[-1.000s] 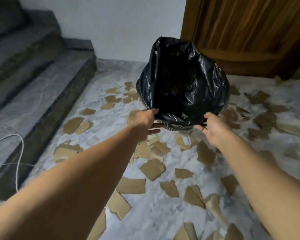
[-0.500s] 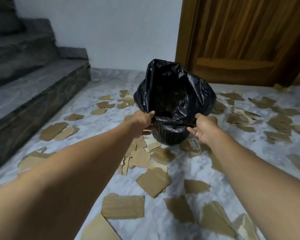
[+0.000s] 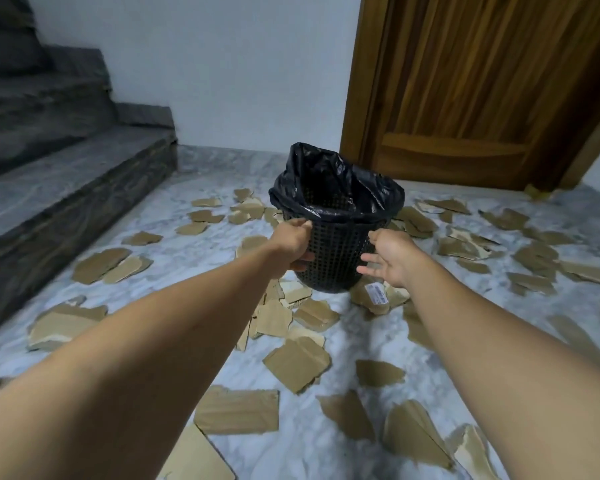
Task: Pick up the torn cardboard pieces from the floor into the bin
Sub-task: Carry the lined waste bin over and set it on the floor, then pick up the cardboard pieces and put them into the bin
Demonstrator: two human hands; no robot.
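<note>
Scraps are everywhere: torn brown cardboard pieces point(image 3: 297, 363) lie flat and scattered over the white marble floor point(image 3: 187, 261), all round the black perforated plastic bin point(image 3: 340, 251). None shows inside it, so I judge the collecting not yet begun. The bin stands upright in the thick of them, a sensible spot, since most pieces are an easy reach away.

Your left hand point(image 3: 291, 245) grips its near-left wall just under the rim, thumb on top and fingers curled round the mesh, which steadies it. Your right hand point(image 3: 394, 258) holds nothing. Its fingers are spread and relaxed and its palm is turned to the bin's right side, just beside it; whether it touches the mesh I cannot tell.

The black plastic liner bag point(image 3: 326, 178) is folded over the rim with its back edge standing up, leaving the mouth open toward you. Nearest your free hand, by the bin's base, lies a piece with a white printed label point(image 3: 374, 293). At left rise grey stone steps point(image 3: 66, 174), and behind the bin is a wooden door point(image 3: 482, 98).
</note>
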